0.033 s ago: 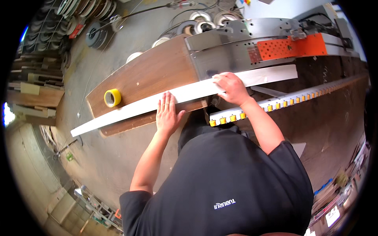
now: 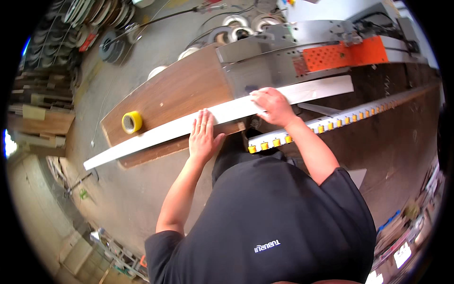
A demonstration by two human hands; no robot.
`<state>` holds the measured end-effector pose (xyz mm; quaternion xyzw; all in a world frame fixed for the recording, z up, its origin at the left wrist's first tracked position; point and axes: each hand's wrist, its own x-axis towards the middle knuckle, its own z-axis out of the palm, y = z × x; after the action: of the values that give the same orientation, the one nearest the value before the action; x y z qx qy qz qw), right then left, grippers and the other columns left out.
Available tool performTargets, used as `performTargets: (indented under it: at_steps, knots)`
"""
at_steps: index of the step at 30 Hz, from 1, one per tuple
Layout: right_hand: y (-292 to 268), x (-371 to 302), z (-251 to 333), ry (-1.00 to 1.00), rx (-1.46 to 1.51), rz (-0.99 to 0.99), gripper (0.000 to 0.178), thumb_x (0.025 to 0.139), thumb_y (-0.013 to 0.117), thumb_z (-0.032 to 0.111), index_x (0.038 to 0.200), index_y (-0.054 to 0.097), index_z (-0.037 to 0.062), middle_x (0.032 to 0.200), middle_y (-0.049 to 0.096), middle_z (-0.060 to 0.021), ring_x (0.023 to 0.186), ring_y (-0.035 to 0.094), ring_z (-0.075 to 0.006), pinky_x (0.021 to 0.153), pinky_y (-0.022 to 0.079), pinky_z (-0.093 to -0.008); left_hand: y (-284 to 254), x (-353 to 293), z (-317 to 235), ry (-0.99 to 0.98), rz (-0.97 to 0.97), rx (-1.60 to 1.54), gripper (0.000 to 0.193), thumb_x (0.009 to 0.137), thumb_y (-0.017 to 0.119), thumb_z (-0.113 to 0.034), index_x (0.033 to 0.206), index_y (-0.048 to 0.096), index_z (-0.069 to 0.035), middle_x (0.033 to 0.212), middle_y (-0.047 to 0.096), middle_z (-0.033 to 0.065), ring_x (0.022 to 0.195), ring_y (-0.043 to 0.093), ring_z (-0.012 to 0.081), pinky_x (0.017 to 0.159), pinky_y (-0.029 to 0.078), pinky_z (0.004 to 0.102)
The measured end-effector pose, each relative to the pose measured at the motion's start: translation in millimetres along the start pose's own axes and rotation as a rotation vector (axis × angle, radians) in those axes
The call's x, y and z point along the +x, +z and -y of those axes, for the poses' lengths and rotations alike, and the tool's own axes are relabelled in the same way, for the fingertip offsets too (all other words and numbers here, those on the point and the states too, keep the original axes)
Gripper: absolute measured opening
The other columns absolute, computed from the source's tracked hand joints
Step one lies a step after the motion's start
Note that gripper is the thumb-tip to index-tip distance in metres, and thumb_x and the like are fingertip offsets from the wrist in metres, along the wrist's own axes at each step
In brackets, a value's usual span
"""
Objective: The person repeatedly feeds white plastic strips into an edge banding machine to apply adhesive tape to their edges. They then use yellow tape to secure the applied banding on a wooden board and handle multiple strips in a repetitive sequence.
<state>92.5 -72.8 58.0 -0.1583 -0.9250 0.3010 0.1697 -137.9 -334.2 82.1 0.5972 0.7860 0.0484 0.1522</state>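
Long flat white strip [image 2: 228, 112] slants across brown wooden board [image 2: 177, 87]. Round yellow tape roll [image 2: 138, 121] on board. Left hand [image 2: 204, 136] flat on strip (thumb apart); right hand [image 2: 275, 108] bent over it, cannot tell if gripping.

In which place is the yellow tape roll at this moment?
In the head view, the yellow tape roll is left of centre, on the brown board, just beyond the white strip.

A long, narrow, flat white board [image 2: 231, 109] lies slantwise across a brown wooden tabletop [image 2: 175, 94], its left end jutting past the edge.
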Motion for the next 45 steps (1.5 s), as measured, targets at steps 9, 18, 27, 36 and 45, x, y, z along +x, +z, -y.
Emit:
performTargets:
  at_steps: [9,18,27,36,45]
  knots:
    - [37.6,-24.7,21.2,0.009,-0.331,-0.041,0.055,0.093,0.075,0.027,0.143,0.068,0.0062,0.16,0.063,-0.0125,0.153,0.054,-0.033,0.132,0.039,-0.0517,25.7,84.1,-42.4,0.23,-0.274,-0.302,0.052,0.073,0.096,-0.018,0.118,0.071,-0.009,0.149,0.072,0.0068,0.132,0.067,0.0346,0.113,0.052,0.0479]
    - [-19.2,-69.7,6.2,0.403,-0.38,0.239,0.108,0.099,0.068,0.066,0.176,0.029,0.0016,0.186,0.024,-0.0126,0.174,0.016,-0.0262,0.142,0.014,-0.0462,27.9,83.5,-38.0,0.203,-0.245,-0.336,0.056,0.072,0.097,-0.015,0.118,0.067,-0.01,0.149,0.073,0.0056,0.129,0.066,0.0372,0.111,0.052,0.0488]
    - [-72.6,-105.7,-42.3,0.648,-0.542,0.118,0.119,0.093,0.079,0.062,0.177,0.021,0.0001,0.187,0.02,-0.0174,0.174,0.016,-0.0304,0.142,0.01,-0.0505,32.7,80.7,-38.1,0.2,-0.242,-0.347,0.055,0.072,0.097,-0.015,0.118,0.067,-0.011,0.15,0.072,0.0047,0.13,0.065,0.0352,0.112,0.052,0.0487]
    - [-13.3,-11.1,-8.9,0.045,-0.247,0.155,0.08,0.076,0.096,0.035,0.148,0.067,0.0132,0.145,0.071,-0.0062,0.141,0.062,-0.0277,0.132,0.038,-0.0543,25.9,76.4,-37.9,0.233,-0.21,-0.305,0.064,0.075,0.093,-0.014,0.131,0.064,-0.008,0.164,0.059,0.0135,0.145,0.057,0.0393,0.126,0.043,0.0535]
    - [-144.3,-147.2,-47.2,0.402,-0.316,0.155,0.081,0.073,0.093,0.013,0.149,0.063,0.0121,0.152,0.066,-0.0114,0.146,0.058,-0.0335,0.135,0.033,-0.0586,-24.0,-47.3,-36.4,0.017,-0.241,-0.235,0.065,0.086,0.09,-0.021,0.145,0.063,-0.01,0.167,0.055,0.0118,0.156,0.049,0.0344,0.129,0.039,0.0527]
